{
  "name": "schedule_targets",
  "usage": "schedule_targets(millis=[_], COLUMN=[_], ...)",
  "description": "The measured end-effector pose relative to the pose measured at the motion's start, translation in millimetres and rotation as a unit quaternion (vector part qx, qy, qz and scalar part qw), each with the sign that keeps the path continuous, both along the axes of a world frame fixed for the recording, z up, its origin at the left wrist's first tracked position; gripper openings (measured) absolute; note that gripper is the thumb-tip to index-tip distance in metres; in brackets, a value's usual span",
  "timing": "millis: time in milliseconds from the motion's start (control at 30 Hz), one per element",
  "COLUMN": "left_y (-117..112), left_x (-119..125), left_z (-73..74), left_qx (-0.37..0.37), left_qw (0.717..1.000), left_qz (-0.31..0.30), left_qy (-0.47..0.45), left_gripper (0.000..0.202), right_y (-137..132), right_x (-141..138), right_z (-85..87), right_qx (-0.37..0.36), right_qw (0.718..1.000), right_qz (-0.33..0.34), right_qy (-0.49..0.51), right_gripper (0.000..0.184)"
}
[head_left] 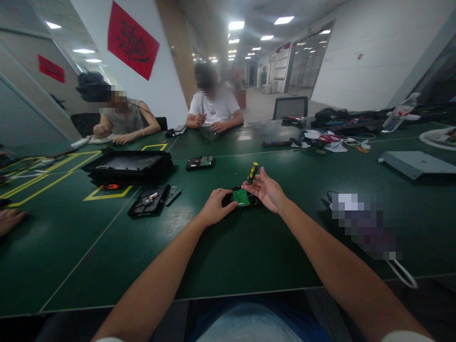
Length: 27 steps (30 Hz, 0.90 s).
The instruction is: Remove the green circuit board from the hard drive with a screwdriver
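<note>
A hard drive (pixel 244 197) with a green circuit board facing up lies on the green table in front of me. My left hand (pixel 218 207) grips its left side, thumb along the near edge and fingers at the far one. Above the drive's right part stands a short yellow-and-black screwdriver (pixel 253 173), nearly upright. The fingers of my right hand (pixel 266 191) are at its lower end, with the palm turned partly up. The screwdriver's tip is hidden, so I cannot tell whether it touches a screw.
Left of me lie an opened drive casing (pixel 148 200), a loose circuit board (pixel 173 194) and stacked black trays (pixel 128 164). Another drive (pixel 200 162) sits farther back. A grey metal box (pixel 416 164) and red scissors (pixel 328 138) are at right. Two people sit across the table.
</note>
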<state>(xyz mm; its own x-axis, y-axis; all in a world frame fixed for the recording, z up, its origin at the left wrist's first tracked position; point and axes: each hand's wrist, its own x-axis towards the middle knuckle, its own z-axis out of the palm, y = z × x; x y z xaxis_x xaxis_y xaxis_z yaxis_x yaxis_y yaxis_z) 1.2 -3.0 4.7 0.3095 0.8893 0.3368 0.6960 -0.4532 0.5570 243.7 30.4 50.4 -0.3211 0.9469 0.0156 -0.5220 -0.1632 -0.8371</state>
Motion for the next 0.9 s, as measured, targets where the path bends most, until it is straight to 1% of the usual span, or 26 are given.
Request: schedule_targets(millis=[100,300,567,700,900], left_y=[0.0,0.4,1.2,1.3,0.2], left_x=[-0.3,0.0,-0.2,-0.8,-0.5], left_z=[0.3,-0.8,0.2,-0.3,-1.0], left_qx=[0.003,0.006,0.005,0.003,0.005], left_qw=[1.0,1.0,1.0,1.0,1.0], left_qz=[-0.005,-0.011,-0.007,-0.008,0.0], left_qy=[0.0,-0.004,-0.001,-0.002,0.0], left_gripper=[0.052,0.05,0.049,0.05,0.05], right_y=[0.4,-1.6,-3.8,-4.3,-4.9], right_x=[0.5,-0.3,0.3,1.8,6.4], right_z=[-0.3,0.3,2.0,3.7,4.7], right_qx=[-0.012,-0.013,-0.015,-0.019,-0.004], right_qw=[1.0,1.0,1.0,1.0,0.999], right_qz=[0.008,0.017,0.026,0.023,0.024], right_qy=[0.0,0.005,0.002,0.003,-0.021], right_gripper=[0.051,0.048,0.056,0.051,0.042])
